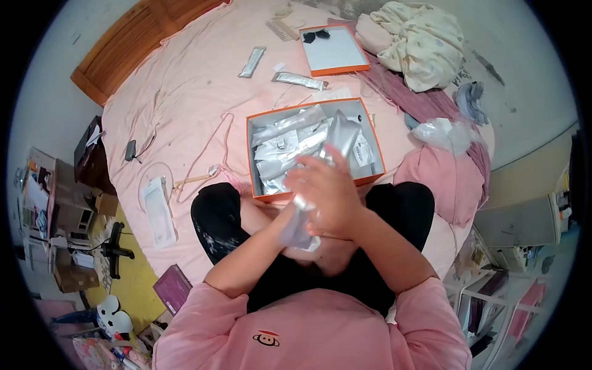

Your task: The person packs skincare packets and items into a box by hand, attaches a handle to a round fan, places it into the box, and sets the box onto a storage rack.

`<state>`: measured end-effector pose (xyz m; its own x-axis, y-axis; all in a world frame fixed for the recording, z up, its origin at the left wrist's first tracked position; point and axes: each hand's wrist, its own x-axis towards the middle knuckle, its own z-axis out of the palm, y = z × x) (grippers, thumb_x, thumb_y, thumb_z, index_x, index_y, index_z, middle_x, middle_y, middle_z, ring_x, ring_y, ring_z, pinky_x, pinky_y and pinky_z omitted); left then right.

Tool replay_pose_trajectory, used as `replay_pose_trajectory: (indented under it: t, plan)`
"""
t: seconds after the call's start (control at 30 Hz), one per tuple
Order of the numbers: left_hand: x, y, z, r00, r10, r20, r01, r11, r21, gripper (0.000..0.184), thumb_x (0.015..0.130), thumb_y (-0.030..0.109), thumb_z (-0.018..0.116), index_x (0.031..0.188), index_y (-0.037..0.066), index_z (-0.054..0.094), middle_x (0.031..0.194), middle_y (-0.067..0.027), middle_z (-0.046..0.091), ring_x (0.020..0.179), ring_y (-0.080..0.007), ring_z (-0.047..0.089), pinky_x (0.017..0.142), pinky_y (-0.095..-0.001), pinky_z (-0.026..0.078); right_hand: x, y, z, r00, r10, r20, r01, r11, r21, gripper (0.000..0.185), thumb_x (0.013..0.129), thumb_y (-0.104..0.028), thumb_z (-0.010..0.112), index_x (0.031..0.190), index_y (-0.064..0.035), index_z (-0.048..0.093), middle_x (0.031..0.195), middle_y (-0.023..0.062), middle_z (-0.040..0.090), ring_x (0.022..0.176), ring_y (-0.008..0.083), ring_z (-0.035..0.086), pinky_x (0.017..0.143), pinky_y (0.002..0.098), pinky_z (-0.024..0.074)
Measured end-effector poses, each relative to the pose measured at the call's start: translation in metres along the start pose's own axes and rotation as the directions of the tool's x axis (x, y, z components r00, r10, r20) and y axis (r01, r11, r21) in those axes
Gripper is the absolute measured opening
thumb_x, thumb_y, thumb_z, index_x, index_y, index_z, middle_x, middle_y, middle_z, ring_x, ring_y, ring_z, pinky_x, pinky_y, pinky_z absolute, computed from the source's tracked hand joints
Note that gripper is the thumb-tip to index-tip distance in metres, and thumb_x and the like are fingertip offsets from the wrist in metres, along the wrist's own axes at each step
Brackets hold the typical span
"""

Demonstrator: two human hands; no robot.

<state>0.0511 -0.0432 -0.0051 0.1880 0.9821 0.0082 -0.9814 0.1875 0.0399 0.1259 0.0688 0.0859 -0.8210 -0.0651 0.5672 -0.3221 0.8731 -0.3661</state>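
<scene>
my right hand [336, 200] overlaps my left hand [292, 211] by a translucent plastic sleeve [297, 233]; i can't tell either's grip; light pressure suits.

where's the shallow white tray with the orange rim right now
In the head view, the shallow white tray lies on the far part of the pink sheet, right of centre, beyond the deeper orange-edged box, left of the crumpled cream cloth.

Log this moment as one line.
Hands: overlapping at translucent wrapper, grip unclear | Orange-rimmed box: holds silvery packets | Shallow tray: beyond box, dark item inside
</scene>
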Motion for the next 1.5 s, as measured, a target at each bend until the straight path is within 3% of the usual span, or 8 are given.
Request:
replay_pose_trajectory:
  t: [0.2,0.33,0.63,0.83,1.0,1.13,1.37,1.5]
  plan:
    - [-0.014,-0.001,-0.004,0.991,-0.022,-0.132,0.066,0.938,0.341,0.04,0.089,0.04,0.034,0.089,0.003,0.048,0.065,-0.006,0.043,0.044,-0.0123,0.039,0.043,-0.0261,0.033,0.009,0.036,-0.006,0.913,0.201,-0.354,-0.238,0.969,-0.063,0.017,0.081,-0.012,0.052,0.094,-0.0058,0.059,0.099,0.0091,0.058,0.104,0.0257,0.049,0.093,0.0379,0.0319]
    - [-0.018,-0.006,0.023,0.973,-0.022,-0.228,0.084,0.96,0.267,0.041,0.088,0.039,0.036,0.086,0.0,0.05,0.062,-0.0064,0.043,0.042,-0.0138,0.039,0.04,-0.0264,0.033,0.006,0.053,-0.012,0.799,0.601,-0.008,-0.496,0.667,0.557,0.019,0.083,-0.019,0.056,0.095,-0.0049,0.058,0.078,0.0145,0.06,0.068,0.0253,0.057,0.059,0.0285,0.0429]
    - [-0.024,-0.009,0.005,0.591,0.605,-0.533,-0.308,0.78,0.545,0.042,0.091,0.034,0.039,0.113,-0.001,0.046,0.097,-0.0143,0.058,0.085,-0.0196,0.059,0.069,-0.0352,0.052,-0.008,0.064,-0.043,0.548,0.247,-0.799,-0.442,0.897,-0.025,0.017,0.076,-0.008,0.059,0.092,-0.0015,0.06,0.078,0.0142,0.062,0.068,0.0276,0.061,0.062,0.0319,0.0462]
    - [0.002,-0.018,0.05,0.73,0.577,-0.366,-0.462,0.811,0.359,0.054,0.089,0.045,0.034,0.122,0.002,0.037,0.118,-0.0138,0.048,0.108,-0.0275,0.049,0.089,-0.0399,0.043,-0.047,0.002,0.012,0.905,-0.07,-0.419,0.033,0.995,-0.096,0.02,0.076,-0.019,0.056,0.088,-0.0036,0.06,0.088,0.0084,0.063,0.084,0.0255,0.061,0.073,0.0345,0.0492]
    - [0.001,-0.015,0.066,0.741,0.62,-0.257,-0.376,0.7,0.607,0.052,0.082,0.003,0.046,0.13,0.0,0.027,0.126,-0.0156,0.042,0.104,-0.0304,0.052,0.078,-0.0364,0.05,-0.06,-0.041,0.02,0.975,-0.041,-0.217,0.026,0.997,-0.07,0.021,0.076,-0.016,0.057,0.094,-0.0066,0.059,0.098,0.0054,0.061,0.096,0.0256,0.057,0.091,0.0392,0.0399]
    - [-0.011,-0.011,0.061,0.759,0.618,-0.203,-0.358,0.658,0.662,0.054,0.078,0.004,0.053,0.128,0.001,0.031,0.121,-0.0147,0.046,0.098,-0.0276,0.056,0.072,-0.0335,0.051,-0.073,-0.04,0.001,0.958,0.284,0.051,-0.24,0.688,0.685,0.024,0.077,-0.015,0.058,0.099,-0.0075,0.059,0.106,0.008,0.057,0.102,0.0283,0.053,0.092,0.0425,0.037]
    - [-0.032,-0.034,0.047,0.876,0.47,-0.114,-0.111,0.426,0.898,0.044,0.079,0.004,0.058,0.12,0.001,0.04,0.103,-0.0072,0.053,0.094,-0.0155,0.053,0.077,-0.028,0.045,-0.032,-0.021,-0.01,0.989,0.028,-0.145,-0.042,0.995,-0.091,0.031,0.067,-0.023,0.064,0.097,-0.0169,0.061,0.126,0.0088,0.043,0.122,0.0331,0.032,0.099,0.0544,0.0166]
    - [-0.034,-0.033,0.057,0.915,0.402,-0.02,-0.111,0.3,0.948,0.051,0.081,0.01,0.06,0.125,0.0,0.035,0.108,-0.0071,0.051,0.101,-0.017,0.049,0.084,-0.0295,0.04,-0.016,-0.008,-0.023,0.976,0.085,-0.202,-0.103,0.991,-0.08,0.031,0.07,-0.015,0.062,0.101,-0.0181,0.062,0.13,0.0119,0.039,0.123,0.0363,0.031,0.099,0.0542,0.017]
